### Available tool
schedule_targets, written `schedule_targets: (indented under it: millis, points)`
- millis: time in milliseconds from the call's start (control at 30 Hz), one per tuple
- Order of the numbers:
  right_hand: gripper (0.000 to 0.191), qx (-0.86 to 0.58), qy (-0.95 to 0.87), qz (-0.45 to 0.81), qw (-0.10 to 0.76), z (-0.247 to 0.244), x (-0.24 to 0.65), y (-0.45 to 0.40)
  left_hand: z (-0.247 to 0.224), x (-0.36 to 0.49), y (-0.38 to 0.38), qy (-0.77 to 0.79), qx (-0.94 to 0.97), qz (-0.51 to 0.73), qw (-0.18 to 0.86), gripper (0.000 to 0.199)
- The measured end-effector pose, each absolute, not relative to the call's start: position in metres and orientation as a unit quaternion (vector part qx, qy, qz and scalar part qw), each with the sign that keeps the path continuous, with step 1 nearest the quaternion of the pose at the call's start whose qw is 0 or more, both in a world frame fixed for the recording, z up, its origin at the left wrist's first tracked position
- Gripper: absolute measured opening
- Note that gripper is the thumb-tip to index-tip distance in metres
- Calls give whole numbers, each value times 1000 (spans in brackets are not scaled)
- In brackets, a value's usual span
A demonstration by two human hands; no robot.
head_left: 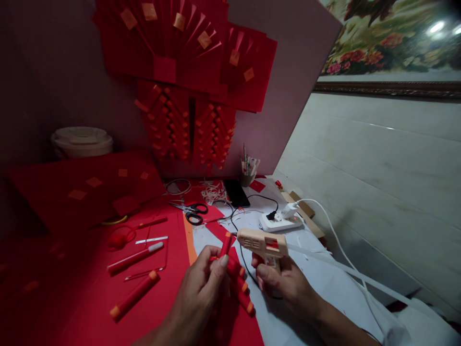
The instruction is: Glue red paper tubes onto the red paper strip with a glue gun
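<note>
Your left grip (pixel 205 278) pinches a red tube (pixel 226 244) at the lower centre of the frame; your right grip (pixel 284 278) wraps the glue gun (pixel 259 241), its nozzle just beside the tube's orange end. If your left thumb strays toward that nozzle, it could burn; a snagged black cable (pixel 245 259) could jerk your aim. Right of centre, the cup (pixel 247 180) holds pen-like sticks (pixel 246 163); the lidded white bucket (pixel 82 143), at left, hides its contents
</note>
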State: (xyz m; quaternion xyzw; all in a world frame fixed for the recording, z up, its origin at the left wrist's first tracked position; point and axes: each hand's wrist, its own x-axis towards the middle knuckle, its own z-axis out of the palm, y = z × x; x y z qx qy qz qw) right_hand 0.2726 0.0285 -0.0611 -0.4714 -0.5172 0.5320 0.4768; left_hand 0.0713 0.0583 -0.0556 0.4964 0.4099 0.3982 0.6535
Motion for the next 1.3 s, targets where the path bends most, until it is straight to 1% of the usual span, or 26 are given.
schedule_targets:
  millis: [133,500,667,967,1300]
  points:
    - [41,-466,-517,531,483,-62,272,28,-54,72,56,406,484,394,667,36]
    - [39,-465,-514,531,487,-60,271,28,-56,71,58,413,498,398,651,37]
    - [40,-467,-518,528,485,-60,272,29,-56,71,59,411,504,404,643,37]
    - [42,-470,-514,526,488,-61,272,27,-64,69,61,405,530,371,646,40]
    - [45,-475,-508,526,489,-61,271,28,-60,70,60,411,523,393,635,38]
